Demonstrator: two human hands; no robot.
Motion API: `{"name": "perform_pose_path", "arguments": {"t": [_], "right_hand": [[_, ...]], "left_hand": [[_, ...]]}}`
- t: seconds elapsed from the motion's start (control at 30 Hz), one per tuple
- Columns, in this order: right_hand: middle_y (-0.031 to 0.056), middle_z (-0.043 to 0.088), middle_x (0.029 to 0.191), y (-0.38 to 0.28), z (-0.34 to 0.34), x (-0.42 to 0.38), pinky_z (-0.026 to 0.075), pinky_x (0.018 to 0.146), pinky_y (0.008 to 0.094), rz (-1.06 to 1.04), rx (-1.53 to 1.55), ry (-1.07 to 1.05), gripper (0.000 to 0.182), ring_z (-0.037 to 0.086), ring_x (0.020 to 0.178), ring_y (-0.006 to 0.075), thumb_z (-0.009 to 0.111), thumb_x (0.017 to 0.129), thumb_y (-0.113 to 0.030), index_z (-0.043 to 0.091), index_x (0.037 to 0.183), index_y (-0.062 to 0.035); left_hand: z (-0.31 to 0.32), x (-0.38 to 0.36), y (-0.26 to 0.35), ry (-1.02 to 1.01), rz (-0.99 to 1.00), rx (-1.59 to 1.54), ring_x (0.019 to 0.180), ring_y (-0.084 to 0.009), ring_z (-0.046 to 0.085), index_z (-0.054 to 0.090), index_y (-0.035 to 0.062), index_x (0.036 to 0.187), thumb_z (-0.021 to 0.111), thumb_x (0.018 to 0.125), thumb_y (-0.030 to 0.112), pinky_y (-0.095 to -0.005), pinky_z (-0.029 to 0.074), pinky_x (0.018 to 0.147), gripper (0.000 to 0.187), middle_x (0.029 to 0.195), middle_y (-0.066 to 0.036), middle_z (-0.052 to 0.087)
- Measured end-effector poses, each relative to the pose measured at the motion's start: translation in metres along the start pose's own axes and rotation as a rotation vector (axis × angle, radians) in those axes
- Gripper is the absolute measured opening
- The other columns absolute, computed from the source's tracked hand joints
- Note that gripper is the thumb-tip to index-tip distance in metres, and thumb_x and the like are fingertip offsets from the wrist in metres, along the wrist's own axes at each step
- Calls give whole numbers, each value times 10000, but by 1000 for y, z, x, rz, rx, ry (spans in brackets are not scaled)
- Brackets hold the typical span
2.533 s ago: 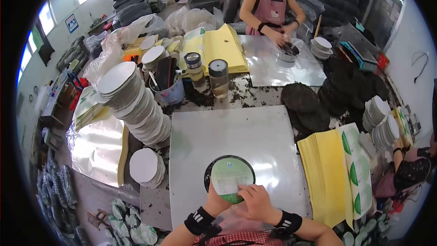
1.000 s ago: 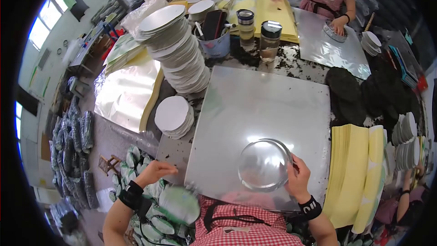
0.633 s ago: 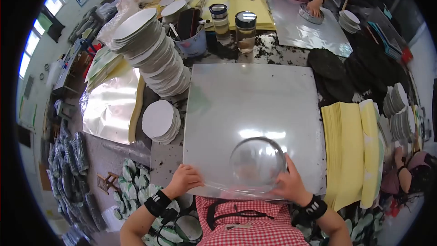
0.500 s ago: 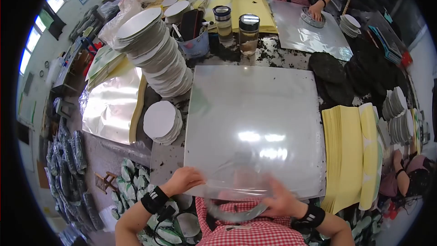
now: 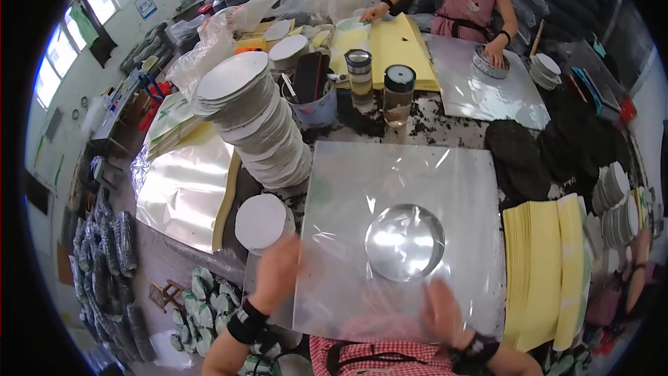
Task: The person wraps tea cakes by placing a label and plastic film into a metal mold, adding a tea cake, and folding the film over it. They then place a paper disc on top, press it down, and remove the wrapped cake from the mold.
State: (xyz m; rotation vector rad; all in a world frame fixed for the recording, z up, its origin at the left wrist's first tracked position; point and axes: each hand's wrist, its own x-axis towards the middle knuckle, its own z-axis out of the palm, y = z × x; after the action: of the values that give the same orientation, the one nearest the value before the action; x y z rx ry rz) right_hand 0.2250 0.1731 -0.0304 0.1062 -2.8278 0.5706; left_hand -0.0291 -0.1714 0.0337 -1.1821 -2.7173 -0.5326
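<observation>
A shiny round metal ring [image 5: 438, 238] lies on the clear plastic sheet [image 5: 348, 188] that covers the work surface before me. Just below its near right side is my right hand [image 5: 445, 312], its fingers smeared by motion. My left hand [image 5: 280, 273] is at the sheet's left edge, blurred as well, close to a short stack of white discs [image 5: 261, 224]. Both wrists wear black bands.
A tall leaning stack of white discs [image 5: 257, 122] stands at the back left. Two drink bottles [image 5: 399, 97] stand behind the sheet. Dark round pads [image 5: 515, 153] and folded yellow sheets [image 5: 536, 271] lie on the right. Across the table, a person's hand rests on another ring [image 5: 491, 69].
The ring, held by my right hand at the near edge before, now lies on the sheet. My left hand has moved up toward the disc stack. The camera has tilted up.
</observation>
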Motion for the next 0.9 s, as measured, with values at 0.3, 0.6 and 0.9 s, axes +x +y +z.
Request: {"name": "perform_pose_path", "arguments": {"t": [0.3, 0.6, 0.9], "right_hand": [[175, 667, 1101, 3, -84, -43, 540, 842, 387, -23, 226, -56, 329, 646, 984, 332, 709, 849, -192, 657, 1141, -49], [95, 640, 830, 144, -124, 107, 525, 599, 414, -35, -134, 142, 235, 646, 770, 294, 705, 832, -251, 608, 944, -69], [231, 568, 1362, 336, -73, 193, 392, 1098, 481, 402, -185, 259, 457, 507, 1287, 418, 605, 935, -159, 551, 1380, -72]], "left_hand": [[11, -2, -28, 39, -260, 407, 1032, -346, 659, 582, -18, 1207, 624, 893, 194, -430, 518, 857, 382, 1255, -206, 636], [46, 9, -59, 184, -408, 332, 1050, -421, 642, 589, -29, 1189, 751, 797, 353, -479, 489, 891, 571, 1181, -244, 652], [3, 31, -30, 101, -480, 137, 883, -431, 656, 596, -5, 1149, 753, 759, 295, -516, 498, 769, 516, 934, -212, 685]]}}
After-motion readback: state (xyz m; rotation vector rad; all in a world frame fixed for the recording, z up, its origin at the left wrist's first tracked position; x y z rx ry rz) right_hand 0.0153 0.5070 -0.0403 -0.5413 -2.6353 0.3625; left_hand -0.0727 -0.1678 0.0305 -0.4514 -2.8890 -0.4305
